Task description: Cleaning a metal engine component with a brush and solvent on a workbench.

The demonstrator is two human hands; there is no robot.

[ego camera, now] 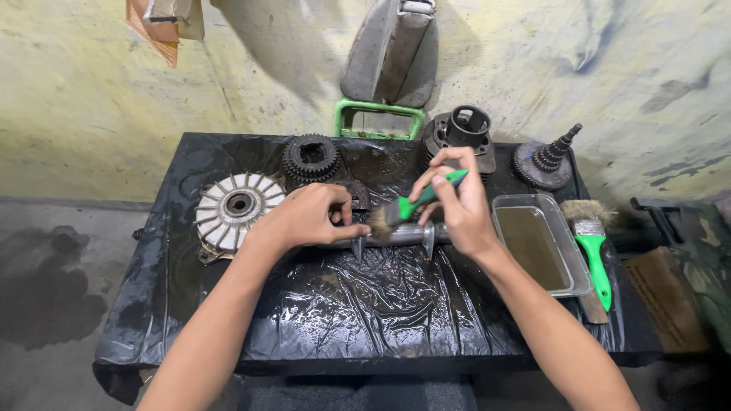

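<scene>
Both hands steady a shaft (403, 234) lying left-right.

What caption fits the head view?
Left hand steadies a metal shaft while right hand brushes it with a green-handled brush.

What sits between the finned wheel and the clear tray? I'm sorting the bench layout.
In the head view, both hands: the left hand holds a metal shaft, the right hand a green-handled brush on it.

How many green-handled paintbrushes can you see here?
2: one brush held in the right hand, bristles against the metal shaft; the other brush lies right of the clear tray. None seems hidden.
</scene>
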